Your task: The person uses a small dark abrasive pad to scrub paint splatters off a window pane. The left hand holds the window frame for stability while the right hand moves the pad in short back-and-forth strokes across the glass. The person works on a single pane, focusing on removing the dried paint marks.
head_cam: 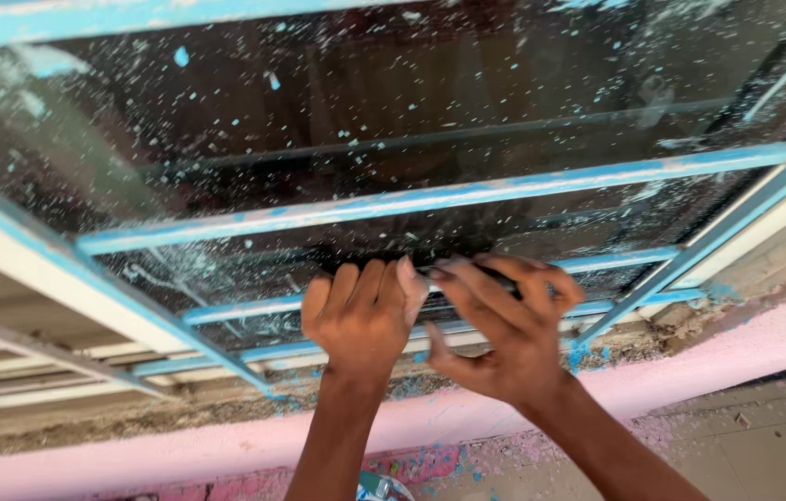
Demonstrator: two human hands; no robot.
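Both hands (439,315) together against paint-flecked window glass (393,102), between blue bars (430,198).

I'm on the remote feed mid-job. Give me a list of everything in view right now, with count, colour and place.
Window glass: one pane area, dark, speckled with light blue paint, filling the upper view.
Window bars: several, light blue, running across in front of the glass.
Window frame: one, cream with a blue edge, slanting down the left side.
Sill ledge: one, rough grey-brown with blue flecks, below the bars.
Wall band: one, pink, under the ledge.
Tool: one, thin and dark, mostly hidden, at the glass between the hands.
Left hand: one, fingers curled, knuckles against the glass, centre.
Right hand: one, its grip closed on the tool, just right of centre.
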